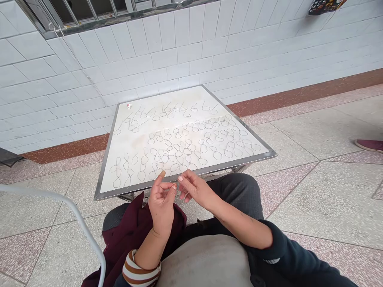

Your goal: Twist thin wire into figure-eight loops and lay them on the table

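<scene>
Both hands are raised close together in front of my body, at the near edge of a low white table (pixel 143 97). The fingers of my left hand (pixel 163 205) are pinched, thumb against a fingertip, and one raised finger has a yellowish tip. Beside it, my right hand (pixel 199 191) is pinched too, its thumb tip near the left thumb. Whatever thin thing may be between the fingertips is too small to make out. Many thin dark loops (pixel 217 154), some shaped like a figure eight, lie spread over the tabletop. Toward the back, loops with a straight tail (pixel 206 107) lie in a rough row.
A small white and red object (pixel 129 106) lies at the table's back left corner. Behind stands a white tiled wall (pixel 167 52) with a barred window (pixel 89 10). A pale curved tube (pixel 74 209) is at my left. Someone's shoe (pixel 369 144) shows at far right.
</scene>
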`<move>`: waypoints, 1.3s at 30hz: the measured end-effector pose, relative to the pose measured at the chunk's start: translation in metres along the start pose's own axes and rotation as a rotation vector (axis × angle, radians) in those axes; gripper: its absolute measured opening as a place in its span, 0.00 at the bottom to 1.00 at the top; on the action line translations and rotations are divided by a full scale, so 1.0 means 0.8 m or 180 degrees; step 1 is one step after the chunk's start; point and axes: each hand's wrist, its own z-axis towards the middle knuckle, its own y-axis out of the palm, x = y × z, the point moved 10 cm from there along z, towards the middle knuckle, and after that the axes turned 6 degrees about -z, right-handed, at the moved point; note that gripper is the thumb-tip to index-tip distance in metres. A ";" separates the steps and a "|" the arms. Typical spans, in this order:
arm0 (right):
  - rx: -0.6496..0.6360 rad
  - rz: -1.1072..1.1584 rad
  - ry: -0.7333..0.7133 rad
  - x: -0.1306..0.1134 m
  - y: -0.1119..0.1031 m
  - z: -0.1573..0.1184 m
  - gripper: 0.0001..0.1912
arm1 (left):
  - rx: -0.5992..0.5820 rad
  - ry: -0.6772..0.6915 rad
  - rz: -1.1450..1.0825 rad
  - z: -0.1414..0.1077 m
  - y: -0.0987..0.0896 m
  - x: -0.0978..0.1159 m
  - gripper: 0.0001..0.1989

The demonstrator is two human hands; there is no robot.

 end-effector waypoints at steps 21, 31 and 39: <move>0.0023 0.0512 -0.0434 -0.007 0.003 0.009 0.13 | 0.0082 -0.0621 -0.0772 0.005 -0.002 -0.036 0.20; -0.0462 0.0574 -0.0646 -0.009 0.001 0.010 0.08 | 0.0123 -0.1450 -0.1484 0.001 0.005 -0.052 0.21; -0.0548 0.0251 -0.1069 -0.031 -0.003 0.000 0.05 | 0.0084 -0.1703 -0.1720 -0.004 0.010 -0.052 0.19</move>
